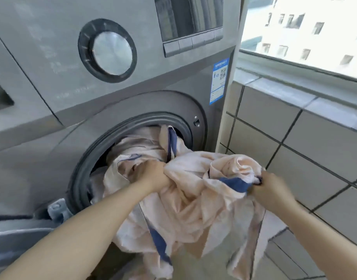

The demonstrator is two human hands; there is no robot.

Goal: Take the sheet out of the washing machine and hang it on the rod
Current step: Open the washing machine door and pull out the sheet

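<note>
Your left hand (pixel 156 174) grabs the sheet (pixel 193 190) tight, and your right hand (pixel 271 187) pinches its blue edge. Part of it sits inside the washing machine (pixel 42 87).

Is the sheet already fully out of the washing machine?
No, partly out: the sheet still runs into the drum opening.

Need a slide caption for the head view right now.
Both hands, left hand and right hand, grip the sheet half out of the washing machine.
</note>
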